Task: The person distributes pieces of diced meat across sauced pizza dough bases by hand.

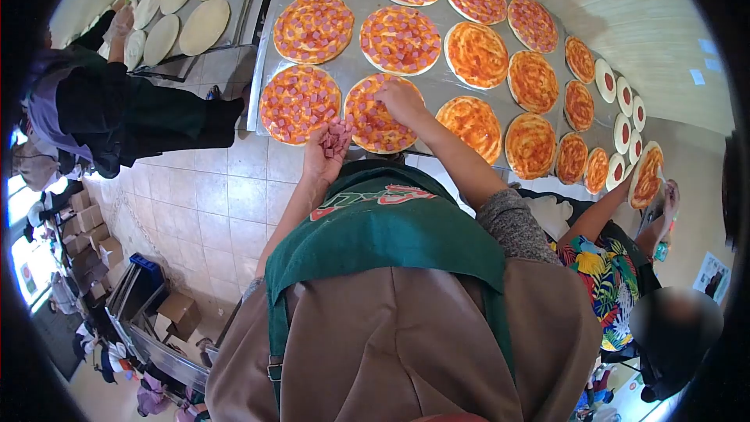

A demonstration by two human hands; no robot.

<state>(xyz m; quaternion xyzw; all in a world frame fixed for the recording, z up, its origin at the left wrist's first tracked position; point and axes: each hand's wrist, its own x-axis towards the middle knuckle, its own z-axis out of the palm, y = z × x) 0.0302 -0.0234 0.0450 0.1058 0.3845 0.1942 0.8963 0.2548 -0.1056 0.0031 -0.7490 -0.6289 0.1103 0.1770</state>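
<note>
Left grip (316, 159), palm up and half curled, cradles a heap of pink cubes (337, 141) just beside a topped pizza (299, 103) on the metal counter (436, 87). Next along, the right grip (398, 102) is angled down at a second topped pizza (378, 129), fingers bunched; whether they pinch any cubes I cannot tell. Farther right lies a round base (470, 128) spread with orange-red sauce.

A pale tiled floor (207, 195) runs near stacked cardboard boxes (89, 217), and a printed sheet (712, 277) hangs on the wall (695, 227).
</note>
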